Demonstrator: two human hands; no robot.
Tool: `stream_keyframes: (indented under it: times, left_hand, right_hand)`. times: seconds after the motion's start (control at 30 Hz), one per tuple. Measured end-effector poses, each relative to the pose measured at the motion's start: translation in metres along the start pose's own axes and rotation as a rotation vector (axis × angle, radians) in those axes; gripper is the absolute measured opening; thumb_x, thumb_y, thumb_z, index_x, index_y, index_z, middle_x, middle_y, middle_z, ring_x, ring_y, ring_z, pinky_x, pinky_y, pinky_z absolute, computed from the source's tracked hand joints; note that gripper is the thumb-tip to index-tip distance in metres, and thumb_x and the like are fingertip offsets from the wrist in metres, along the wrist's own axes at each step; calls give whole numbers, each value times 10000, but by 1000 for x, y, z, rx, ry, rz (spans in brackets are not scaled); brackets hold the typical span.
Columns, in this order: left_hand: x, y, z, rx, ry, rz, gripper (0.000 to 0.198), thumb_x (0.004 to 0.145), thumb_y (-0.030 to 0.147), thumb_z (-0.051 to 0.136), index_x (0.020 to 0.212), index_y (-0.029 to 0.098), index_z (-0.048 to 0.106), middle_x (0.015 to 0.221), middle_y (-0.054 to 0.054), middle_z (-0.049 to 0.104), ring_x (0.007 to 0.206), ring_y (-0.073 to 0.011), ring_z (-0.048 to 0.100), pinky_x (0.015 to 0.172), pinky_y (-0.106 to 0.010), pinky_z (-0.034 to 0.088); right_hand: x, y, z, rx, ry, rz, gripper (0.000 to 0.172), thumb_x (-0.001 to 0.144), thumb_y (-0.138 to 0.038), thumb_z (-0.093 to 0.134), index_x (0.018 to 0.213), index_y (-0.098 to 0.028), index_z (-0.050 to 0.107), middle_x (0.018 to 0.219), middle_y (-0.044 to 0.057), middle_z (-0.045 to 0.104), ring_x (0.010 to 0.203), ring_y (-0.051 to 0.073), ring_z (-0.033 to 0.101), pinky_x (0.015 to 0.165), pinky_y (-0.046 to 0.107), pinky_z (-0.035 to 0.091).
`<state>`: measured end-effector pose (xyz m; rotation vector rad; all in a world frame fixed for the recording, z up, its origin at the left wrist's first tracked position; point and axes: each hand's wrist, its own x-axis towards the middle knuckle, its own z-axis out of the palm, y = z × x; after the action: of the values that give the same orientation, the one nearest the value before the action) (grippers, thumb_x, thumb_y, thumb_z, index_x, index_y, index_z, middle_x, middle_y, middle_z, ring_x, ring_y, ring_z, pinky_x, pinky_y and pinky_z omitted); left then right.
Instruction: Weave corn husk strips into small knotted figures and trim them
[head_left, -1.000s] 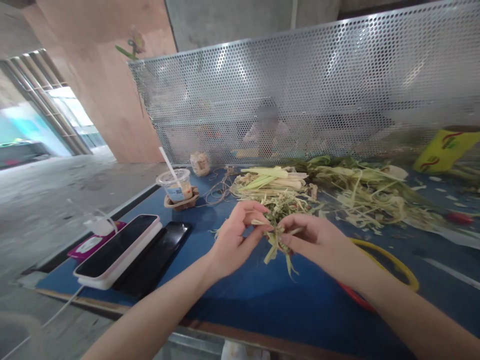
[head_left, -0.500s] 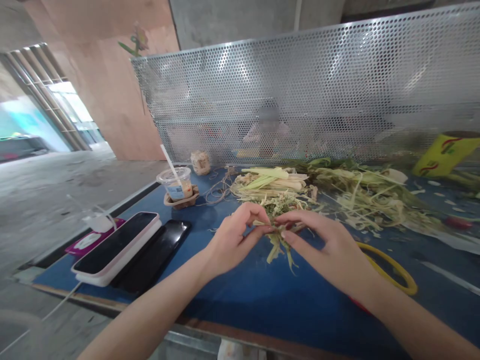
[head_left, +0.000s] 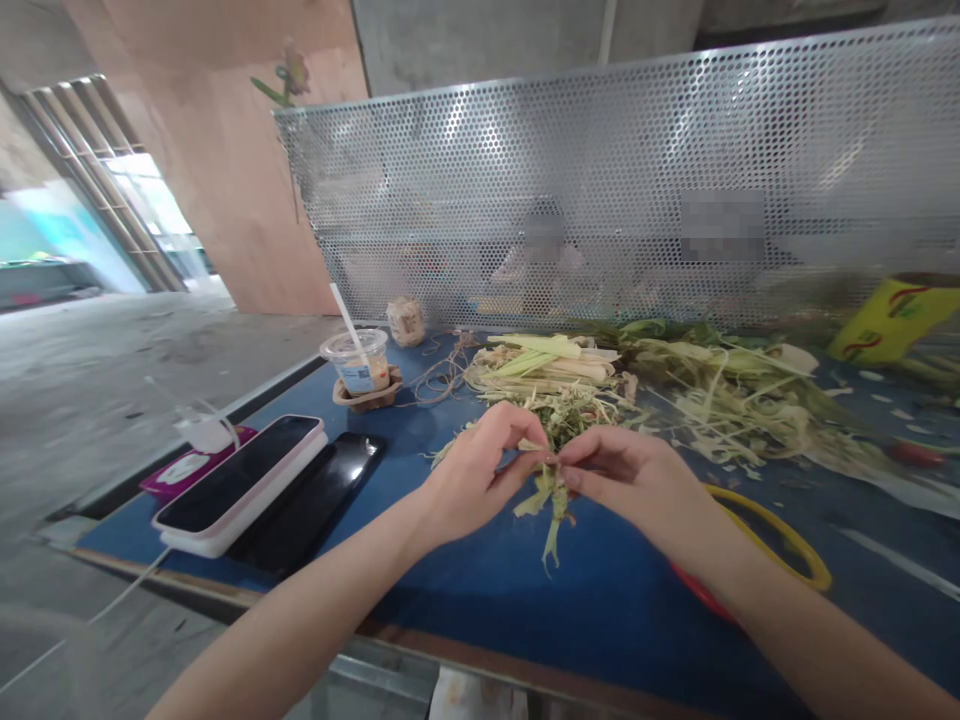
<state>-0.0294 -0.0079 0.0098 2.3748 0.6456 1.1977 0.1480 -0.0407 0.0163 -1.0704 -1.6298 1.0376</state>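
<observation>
Over the blue table (head_left: 465, 600), my left hand (head_left: 491, 470) pinches a small bundle of pale green plant strips (head_left: 553, 500) between thumb and fingers. My right hand (head_left: 619, 475) meets it from the other side, its thumb and fingers closed on the same bundle. Loose strip ends hang below the fingertips. Just behind the hands lies a heap of dried greenery (head_left: 577, 405), and beyond that a stack of flat pale husks (head_left: 544, 362). The exact spot where the fingertips grip is partly hidden.
Phones (head_left: 244, 470), a purple case (head_left: 176, 475) and a lidded cup (head_left: 360, 365) with a straw stand left. Twine (head_left: 442, 375) lies behind. Loose husks (head_left: 742, 400), yellow-and-red handles (head_left: 795, 540) and a yellow roll (head_left: 889, 320) are right. A perforated metal screen (head_left: 600, 150) rises behind.
My right hand has moved left, closer to my left hand, and its fingers have drawn together. The hanging strips have shifted and turned between the hands. The view has shifted slightly.
</observation>
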Motion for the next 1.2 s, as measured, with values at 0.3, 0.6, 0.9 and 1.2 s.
stream_keyframes:
  times: [0.3,0.6,0.9,1.2]
  left_hand:
    - [6,6,-13,43,-231,53,131,841,145,421,919,184,519,834,-25,573,787,-105,524,703,-213,424]
    - [6,-5,-8,44,-128,54,70,838,146,422,851,180,482,812,-29,545,803,-122,519,717,-251,436]
    - [8,-4,-6,410,27,322,212,790,84,480,989,157,478,986,-90,549,964,-176,468,847,-351,415]
    - [2,-7,0,532,212,488,421,713,65,599,1100,152,459,966,-53,643,909,-157,510,793,-314,430]
  right_hand:
    - [-9,-14,-13,-535,52,-370,104,725,-131,564,690,-204,629,726,4,668,691,140,613,665,255,486]
    - [-10,-11,-5,-517,99,-215,117,821,-188,445,806,-223,555,738,-5,634,616,109,591,544,194,456]
    - [-6,0,3,-325,140,-104,76,830,-210,425,765,-214,464,594,-43,505,521,93,516,498,198,415]
    - [-7,-1,0,-301,208,-149,71,832,-209,430,772,-219,465,634,-30,511,549,99,503,497,210,411]
